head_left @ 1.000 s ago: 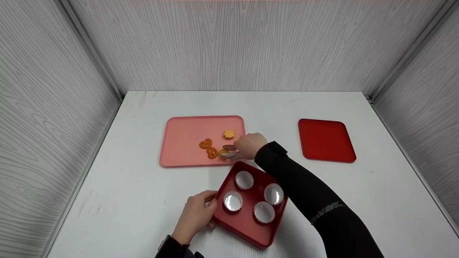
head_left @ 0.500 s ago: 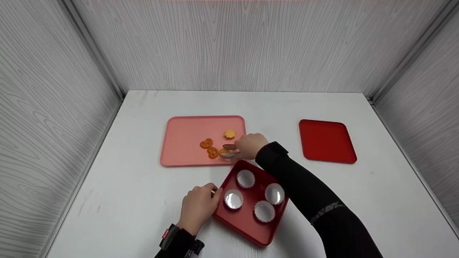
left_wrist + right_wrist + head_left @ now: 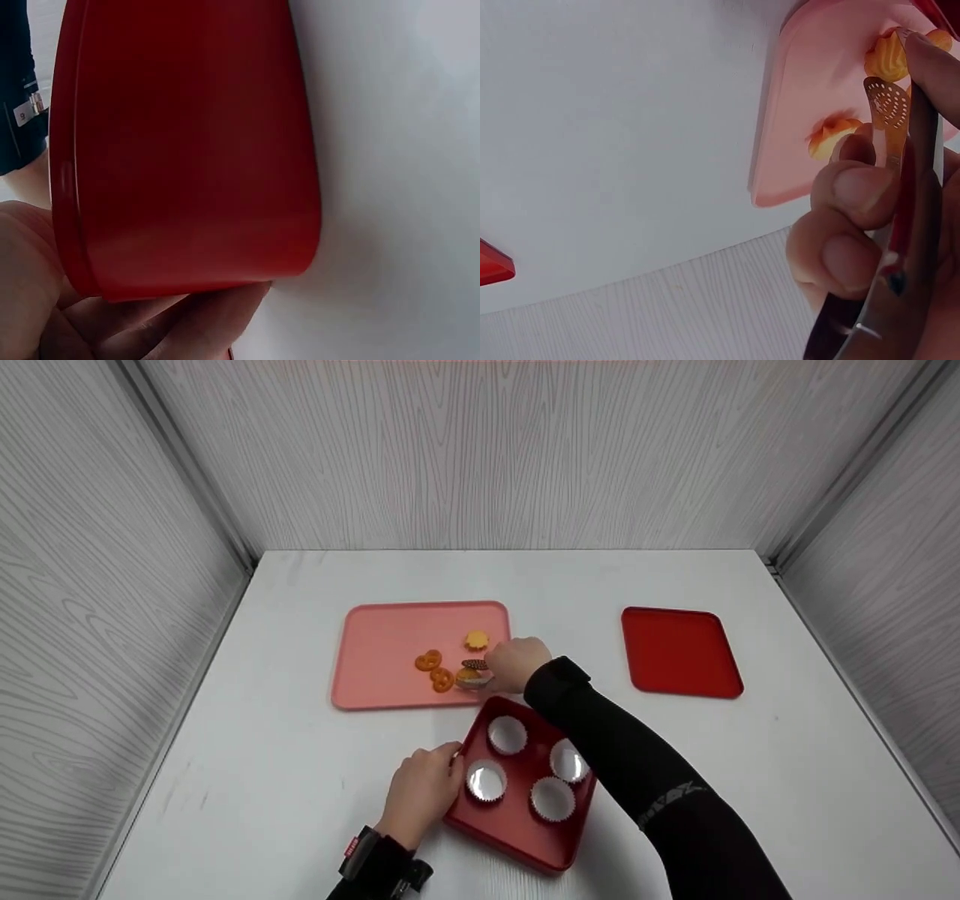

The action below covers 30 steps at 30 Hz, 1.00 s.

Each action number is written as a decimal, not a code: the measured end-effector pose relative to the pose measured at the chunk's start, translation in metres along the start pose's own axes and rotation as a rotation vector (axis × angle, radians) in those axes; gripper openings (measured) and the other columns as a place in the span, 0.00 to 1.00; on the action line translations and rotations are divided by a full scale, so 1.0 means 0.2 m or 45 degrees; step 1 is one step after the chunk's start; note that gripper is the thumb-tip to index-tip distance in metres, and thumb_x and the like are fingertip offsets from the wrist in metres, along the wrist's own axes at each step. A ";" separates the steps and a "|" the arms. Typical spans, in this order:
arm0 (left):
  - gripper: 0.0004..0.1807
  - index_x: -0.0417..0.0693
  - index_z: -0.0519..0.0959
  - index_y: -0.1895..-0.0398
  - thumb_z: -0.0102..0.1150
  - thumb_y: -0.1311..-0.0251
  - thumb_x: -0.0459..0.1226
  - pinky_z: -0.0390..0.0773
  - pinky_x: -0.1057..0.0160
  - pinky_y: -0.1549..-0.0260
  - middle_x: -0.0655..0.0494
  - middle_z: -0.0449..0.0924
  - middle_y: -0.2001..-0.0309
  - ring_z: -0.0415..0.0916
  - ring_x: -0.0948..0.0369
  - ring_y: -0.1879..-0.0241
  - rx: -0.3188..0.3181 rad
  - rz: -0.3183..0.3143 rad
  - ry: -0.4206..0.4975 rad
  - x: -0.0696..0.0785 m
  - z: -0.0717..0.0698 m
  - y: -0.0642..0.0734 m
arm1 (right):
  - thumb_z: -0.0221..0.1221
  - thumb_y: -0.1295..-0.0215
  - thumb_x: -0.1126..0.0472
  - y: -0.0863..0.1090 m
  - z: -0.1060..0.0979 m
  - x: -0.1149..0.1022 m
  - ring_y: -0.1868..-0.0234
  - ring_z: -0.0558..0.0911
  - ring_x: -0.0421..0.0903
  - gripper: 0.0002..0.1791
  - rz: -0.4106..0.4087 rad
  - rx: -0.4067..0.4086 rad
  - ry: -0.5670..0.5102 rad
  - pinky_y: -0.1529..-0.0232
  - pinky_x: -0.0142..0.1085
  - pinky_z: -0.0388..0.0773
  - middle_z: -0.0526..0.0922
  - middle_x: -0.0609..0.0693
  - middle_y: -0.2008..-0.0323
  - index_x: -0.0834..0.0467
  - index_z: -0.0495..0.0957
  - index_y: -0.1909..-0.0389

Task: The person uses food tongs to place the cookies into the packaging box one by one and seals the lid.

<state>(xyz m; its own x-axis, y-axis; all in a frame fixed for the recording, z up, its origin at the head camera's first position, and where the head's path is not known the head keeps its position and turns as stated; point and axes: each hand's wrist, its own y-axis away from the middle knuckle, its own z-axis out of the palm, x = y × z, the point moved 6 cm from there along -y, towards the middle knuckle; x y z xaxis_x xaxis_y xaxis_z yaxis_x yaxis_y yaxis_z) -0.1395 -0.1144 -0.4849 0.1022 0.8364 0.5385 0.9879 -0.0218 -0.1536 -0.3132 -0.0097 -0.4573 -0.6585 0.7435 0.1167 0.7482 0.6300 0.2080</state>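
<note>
My right hand (image 3: 519, 664) grips metal serving tongs (image 3: 889, 112) with perforated tips. In the head view, the tips stand on either side of a small yellow ridged pastry (image 3: 467, 676) on the pink tray (image 3: 382, 645); whether they squeeze it I cannot tell. Beside it lie two pretzels (image 3: 428, 661) and another yellow pastry (image 3: 476, 640). My left hand (image 3: 421, 793) holds the left side of a deep red box (image 3: 510, 832), which sits turned at an angle. Inside the box are several white paper baking cups (image 3: 553, 799). The left wrist view shows fingers at the box's corner.
A flat red tray (image 3: 681, 652) lies at the right of the white table (image 3: 262, 780). Pale wood-grain panels (image 3: 480, 457) enclose the table at the back and both sides. My right forearm passes over the box's right edge.
My left hand has shifted slightly up along the box's side, showing more of the back of the hand. The right hand, tongs and pastries have hardly moved.
</note>
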 end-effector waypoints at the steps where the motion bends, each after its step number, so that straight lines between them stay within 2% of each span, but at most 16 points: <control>1: 0.10 0.41 0.86 0.54 0.60 0.34 0.35 0.80 0.48 0.74 0.43 0.88 0.67 0.85 0.46 0.72 0.004 0.001 0.001 0.00 0.00 0.00 | 0.65 0.37 0.35 0.00 0.00 0.00 0.74 0.81 0.51 0.27 0.001 0.002 0.005 0.65 0.49 0.82 0.80 0.52 0.75 0.57 0.81 0.68; 7: 0.11 0.39 0.86 0.53 0.60 0.34 0.34 0.81 0.47 0.72 0.41 0.88 0.66 0.85 0.45 0.71 0.012 -0.015 0.009 -0.02 -0.01 0.03 | 0.67 0.35 0.40 -0.01 0.02 0.02 0.70 0.83 0.52 0.22 0.002 0.000 0.030 0.65 0.49 0.82 0.85 0.53 0.67 0.56 0.83 0.61; 15: 0.11 0.40 0.85 0.55 0.61 0.38 0.31 0.79 0.49 0.75 0.43 0.87 0.69 0.84 0.47 0.74 0.027 -0.008 0.005 -0.03 -0.03 0.03 | 0.68 0.36 0.41 0.01 0.02 0.06 0.73 0.77 0.48 0.20 -0.008 0.018 -0.039 0.65 0.48 0.81 0.83 0.51 0.71 0.55 0.82 0.62; 21: 0.13 0.39 0.85 0.54 0.61 0.41 0.31 0.79 0.52 0.75 0.45 0.87 0.69 0.82 0.54 0.75 -0.003 -0.044 0.020 -0.05 -0.02 0.04 | 0.70 0.39 0.41 0.02 0.02 0.09 0.70 0.81 0.50 0.21 -0.013 0.029 -0.083 0.65 0.48 0.81 0.83 0.51 0.69 0.55 0.83 0.62; 30: 0.14 0.38 0.84 0.53 0.60 0.42 0.31 0.76 0.53 0.77 0.46 0.85 0.72 0.78 0.57 0.78 -0.026 -0.064 0.049 -0.05 -0.02 0.05 | 0.69 0.38 0.40 0.03 0.04 0.11 0.65 0.84 0.54 0.24 0.011 0.001 -0.114 0.63 0.50 0.81 0.84 0.54 0.65 0.57 0.82 0.58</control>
<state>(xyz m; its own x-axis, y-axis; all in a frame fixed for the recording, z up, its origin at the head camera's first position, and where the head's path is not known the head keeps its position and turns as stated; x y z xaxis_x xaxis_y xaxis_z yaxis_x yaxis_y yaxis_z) -0.1302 -0.1247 -0.4873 0.0564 0.8148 0.5769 0.9940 0.0084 -0.1090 -0.3218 0.0118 -0.4609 -0.6421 0.7660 0.0316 0.7540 0.6236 0.2066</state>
